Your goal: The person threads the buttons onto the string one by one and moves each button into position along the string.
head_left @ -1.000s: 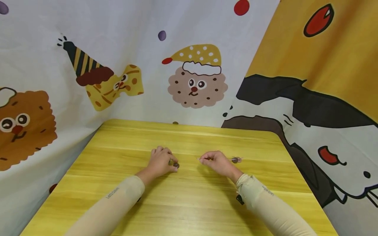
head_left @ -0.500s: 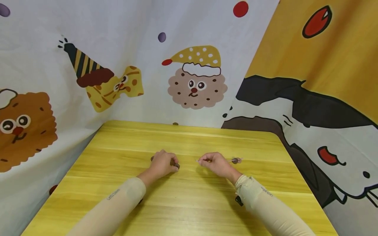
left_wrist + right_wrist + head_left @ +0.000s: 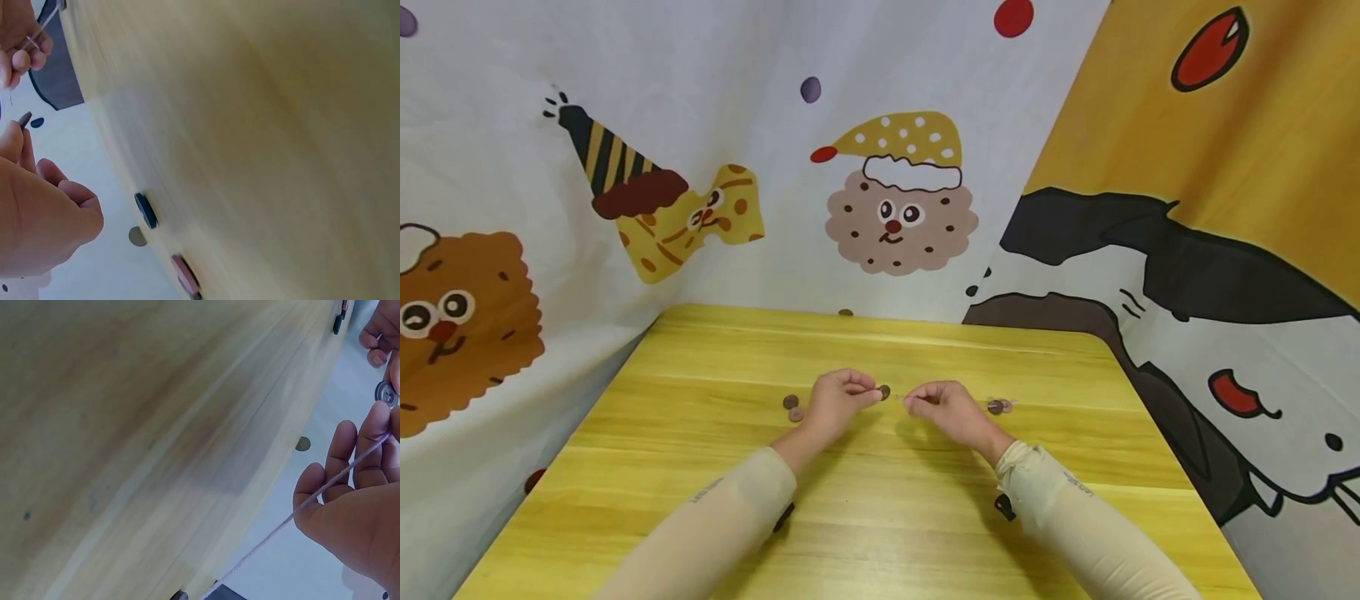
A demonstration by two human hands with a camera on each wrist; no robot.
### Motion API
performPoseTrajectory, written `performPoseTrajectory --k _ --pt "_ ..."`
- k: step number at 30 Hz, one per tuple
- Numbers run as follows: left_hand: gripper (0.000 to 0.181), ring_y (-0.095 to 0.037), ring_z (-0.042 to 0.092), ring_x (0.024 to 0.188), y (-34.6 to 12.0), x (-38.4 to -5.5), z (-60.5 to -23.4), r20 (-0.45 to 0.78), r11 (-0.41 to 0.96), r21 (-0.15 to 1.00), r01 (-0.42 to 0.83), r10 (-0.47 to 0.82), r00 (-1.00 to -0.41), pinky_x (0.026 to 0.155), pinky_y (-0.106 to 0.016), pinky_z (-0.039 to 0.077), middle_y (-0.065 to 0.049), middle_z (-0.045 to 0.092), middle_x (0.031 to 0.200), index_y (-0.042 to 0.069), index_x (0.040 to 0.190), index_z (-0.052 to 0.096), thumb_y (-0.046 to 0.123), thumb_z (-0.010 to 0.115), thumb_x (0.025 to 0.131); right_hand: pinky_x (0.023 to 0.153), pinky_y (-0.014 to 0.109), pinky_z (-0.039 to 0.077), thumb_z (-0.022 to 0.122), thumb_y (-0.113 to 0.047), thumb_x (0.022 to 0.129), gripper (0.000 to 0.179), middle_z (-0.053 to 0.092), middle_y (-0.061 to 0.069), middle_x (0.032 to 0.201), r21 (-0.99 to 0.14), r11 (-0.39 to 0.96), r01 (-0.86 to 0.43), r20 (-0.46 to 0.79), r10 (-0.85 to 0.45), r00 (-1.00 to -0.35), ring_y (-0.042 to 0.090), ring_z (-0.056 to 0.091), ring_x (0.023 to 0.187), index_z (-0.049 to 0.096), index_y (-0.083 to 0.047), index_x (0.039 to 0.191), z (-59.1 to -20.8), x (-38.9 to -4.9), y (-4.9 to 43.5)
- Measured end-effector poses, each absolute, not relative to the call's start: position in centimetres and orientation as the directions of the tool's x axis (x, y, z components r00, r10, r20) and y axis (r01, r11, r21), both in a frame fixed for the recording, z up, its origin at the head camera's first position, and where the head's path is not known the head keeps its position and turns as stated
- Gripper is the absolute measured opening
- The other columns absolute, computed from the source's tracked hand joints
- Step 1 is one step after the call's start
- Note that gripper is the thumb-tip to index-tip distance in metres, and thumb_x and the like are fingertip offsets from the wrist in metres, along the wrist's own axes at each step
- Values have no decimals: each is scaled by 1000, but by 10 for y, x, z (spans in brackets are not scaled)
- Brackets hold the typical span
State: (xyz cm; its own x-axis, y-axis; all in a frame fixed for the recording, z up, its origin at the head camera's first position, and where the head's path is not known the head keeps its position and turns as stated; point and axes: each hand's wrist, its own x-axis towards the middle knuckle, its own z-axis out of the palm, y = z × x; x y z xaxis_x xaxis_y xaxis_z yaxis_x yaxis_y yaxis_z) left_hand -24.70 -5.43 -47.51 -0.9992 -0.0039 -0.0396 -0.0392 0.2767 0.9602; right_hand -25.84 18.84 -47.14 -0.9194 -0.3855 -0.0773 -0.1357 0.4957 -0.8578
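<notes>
My left hand [image 3: 838, 400] pinches a small dark button [image 3: 386, 392] between thumb and fingertips, above the table; its holes show in the right wrist view. Close by on the right, my right hand [image 3: 951, 410] pinches a thin pinkish cord [image 3: 281, 525], and a short end sticks out past the fingertips toward the button. The cord trails back across the right palm. Behind that hand, a dark button [image 3: 995, 407] and a pink button [image 3: 1007, 406] lie on the table at the cord's other end.
Left of my left hand, another dark button [image 3: 791, 402] and another pink button [image 3: 796, 414] lie on the wooden table [image 3: 865, 517]. A cartoon-printed curtain [image 3: 737, 67] hangs behind the table's far edge and along its sides.
My left hand has lifted a dark button off the table and carried it up and right, beside the right fingertips. The buttons on the left are now uncovered. My right hand has barely moved.
</notes>
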Motion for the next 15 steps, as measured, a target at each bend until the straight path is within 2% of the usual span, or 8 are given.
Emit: performPoseTrajectory --k 1,2,6,15 --pt "16 -16 75 92 -52 -247 -476 -36 244 969 -33 5 -999 100 -44 58 -2 82 99 12 102 78 19 88 91 73 33 48 71 -35 105 33 78 8 107 -859 494 -134 -77 -384 -920 17 53 79 79 -5 116 -471 -258 188" --pt "17 -16 75 91 -51 -248 -477 -35 213 977 -31 17 -999 87 -39 61 -5 82 100 9 103 78 17 87 91 73 33 47 71 -35 105 33 78 8 107 -860 492 -133 -77 -384 -920 17 52 78 79 -5 116 -470 -258 188" --pt "19 -15 74 90 -47 -249 -480 -65 153 986 -60 27 -998 87 -33 60 -7 81 102 8 103 77 16 88 90 75 33 49 71 -34 105 32 78 8 107 -863 489 -130 -79 -384 -920 21 57 84 79 -5 117 -470 -259 188" --pt "19 -14 73 88 -41 -251 -484 -59 144 988 -51 49 -997 88 -36 61 -4 82 100 9 104 77 14 88 89 76 32 51 71 -33 105 31 79 6 107 -863 490 -127 -80 -380 -922 22 61 87 80 -4 116 -472 -261 190"
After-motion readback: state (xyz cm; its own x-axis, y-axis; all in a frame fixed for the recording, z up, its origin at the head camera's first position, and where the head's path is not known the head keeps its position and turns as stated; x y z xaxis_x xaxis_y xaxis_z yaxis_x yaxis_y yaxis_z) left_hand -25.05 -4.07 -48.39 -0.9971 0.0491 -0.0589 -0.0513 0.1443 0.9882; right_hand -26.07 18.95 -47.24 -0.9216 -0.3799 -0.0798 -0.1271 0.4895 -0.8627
